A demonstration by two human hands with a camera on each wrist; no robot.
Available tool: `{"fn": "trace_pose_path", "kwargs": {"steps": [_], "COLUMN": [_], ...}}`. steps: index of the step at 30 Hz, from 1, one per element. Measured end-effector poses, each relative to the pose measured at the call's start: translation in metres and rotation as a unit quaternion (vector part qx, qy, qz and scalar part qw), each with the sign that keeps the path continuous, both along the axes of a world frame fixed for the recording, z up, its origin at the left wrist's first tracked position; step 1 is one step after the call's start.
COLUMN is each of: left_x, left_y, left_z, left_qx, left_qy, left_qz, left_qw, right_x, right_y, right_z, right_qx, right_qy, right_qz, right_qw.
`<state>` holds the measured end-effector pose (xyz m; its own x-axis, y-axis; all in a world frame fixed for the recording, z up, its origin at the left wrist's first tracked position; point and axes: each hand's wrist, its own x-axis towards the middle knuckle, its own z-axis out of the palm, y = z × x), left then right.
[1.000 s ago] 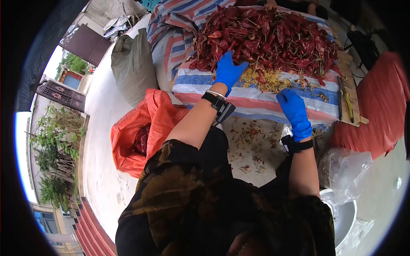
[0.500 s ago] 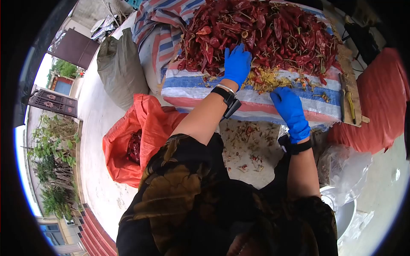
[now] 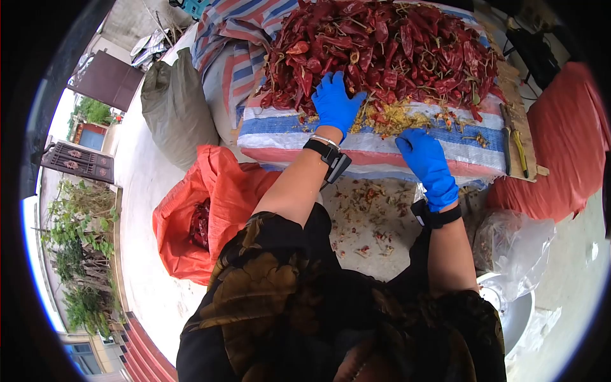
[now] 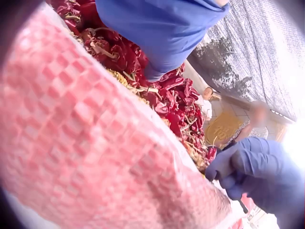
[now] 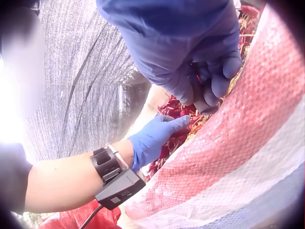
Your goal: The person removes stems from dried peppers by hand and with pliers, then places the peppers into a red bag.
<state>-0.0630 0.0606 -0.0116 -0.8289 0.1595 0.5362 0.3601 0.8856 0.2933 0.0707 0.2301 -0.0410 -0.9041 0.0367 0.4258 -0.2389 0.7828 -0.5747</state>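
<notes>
A big heap of dried red chili peppers [image 3: 382, 54] lies on a striped woven sheet [image 3: 286, 137]. My blue-gloved left hand [image 3: 335, 107] rests on the heap's near left side, thumb spread away from the fingers. Closer to me, my gloved right hand [image 3: 423, 162] stays by the sheet's front part, fingers curled in. Yellow seeds and scraps [image 3: 391, 120] lie just beyond it. In the right wrist view, a dark red sliver shows between the curled fingers [image 5: 219, 86] of the right hand; I cannot tell whether it is held.
An orange-red sack [image 3: 216, 223] with chilies inside stands open at left, a grey-green sack [image 3: 175, 111] behind it. At right are a yellow-handled tool [image 3: 520, 153] on a board, a full red sack [image 3: 554, 153], clear plastic [image 3: 519, 248] and a white basin [image 3: 519, 318].
My left hand moved right over the chilies, then back left, and its thumb now spreads wider. The right hand has stayed in about the same place with its fingers curled.
</notes>
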Motion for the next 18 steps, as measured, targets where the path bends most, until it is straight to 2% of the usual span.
{"fn": "trace_pose_path", "kwargs": {"steps": [2,4,5,7,8,10,13,17,18], "left_x": [-0.004,-0.006,-0.005,0.003,0.005,0.009,0.019,0.018,0.018], "left_y": [-0.001,-0.006,-0.009,-0.016,-0.019,-0.025,-0.027,-0.029,-0.027], "left_z": [-0.003,-0.007,-0.010,-0.010,-0.016,-0.028,-0.028,-0.023,-0.022], "left_qx": [0.005,0.056,0.057,0.174,0.176,0.254,0.302,0.238,0.154], "left_qy": [-0.027,0.003,0.001,-0.139,-0.142,-0.117,-0.145,-0.079,-0.028], "left_qz": [0.012,-0.042,-0.041,-0.084,-0.082,-0.101,-0.048,-0.100,-0.105], "left_qw": [1.000,0.998,0.998,0.971,0.971,0.955,0.941,0.963,0.982], "right_x": [-0.003,-0.007,-0.009,-0.013,-0.014,-0.016,-0.016,-0.017,-0.017], "right_y": [-0.001,-0.003,-0.004,-0.008,-0.010,-0.014,-0.020,-0.026,-0.028], "right_z": [-0.001,-0.001,-0.001,-0.001,-0.001,-0.002,-0.001,0.003,0.005], "right_qx": [-0.005,0.002,0.003,0.008,0.009,0.010,0.041,0.055,0.062], "right_qy": [-0.002,0.006,0.003,0.004,0.000,0.002,-0.010,-0.036,-0.032], "right_qz": [0.001,-0.007,-0.006,-0.002,-0.001,0.019,0.016,0.006,0.009], "right_qw": [1.000,1.000,1.000,1.000,1.000,1.000,0.999,0.998,0.998]}}
